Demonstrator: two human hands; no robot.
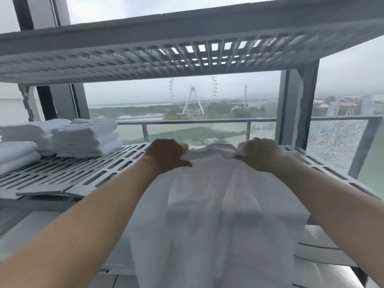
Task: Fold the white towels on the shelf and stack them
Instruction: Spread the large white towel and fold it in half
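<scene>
We are looking down along two bare forearms, and both hands are working the far edge of a white towel (207,204). The left hand (166,155) is gripping that edge, fingers curled over the cloth and thumb lying along the near side. The right hand (258,154) is pinching a bunched fold of the same edge, knuckles toward us, though its fingertips are tucked into the fabric and we are not seeing them. The towel is lying on the front part of the slatted grey shelf (104,169), rumpling up a little between the two hands, and the rest is draping over the shelf's front lip toward us and running out of the bottom of the picture, so its full length is hidden. To the left on the same shelf a stack of folded towels (87,138) is sitting well apart from the hands, with another folded pile (17,152) near it, cut off by the left border. An upper shelf (145,57) is spanning overhead. Through the window behind we are making out a Ferris wheel (193,96), hazy in grey weather, and a balcony railing (207,121). The glass panel (332,140) at the right is showing a crackled pattern. Low on the right something white with dark lines is peeking out under the forearm — we are not able to tell what it is.
</scene>
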